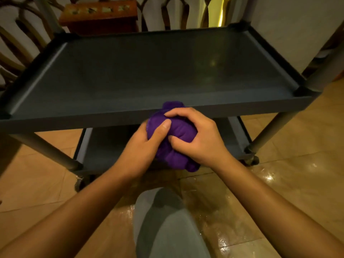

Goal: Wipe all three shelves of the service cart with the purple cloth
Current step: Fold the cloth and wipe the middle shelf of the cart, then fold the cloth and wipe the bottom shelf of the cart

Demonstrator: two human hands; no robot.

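A dark grey service cart (55,119) stands in front of me, and its wide shelf (149,71) is bare. Below it a lower shelf (104,146) shows between the legs. The purple cloth (175,131) is bunched into a ball just in front of the upper shelf's near rim. My left hand (143,146) grips the cloth from the left with the thumb pressed on top. My right hand (199,138) clasps it from the right, fingers curled over it. Any further shelf of the cart is out of view.
Grey posts (325,71) rise at the cart's corners, and castor wheels (80,183) sit on a glossy tan tiled floor (279,183). Wooden chairs (18,43) and a brown wooden box (100,13) stand behind the cart. My knee in grey trousers (167,229) is below my hands.
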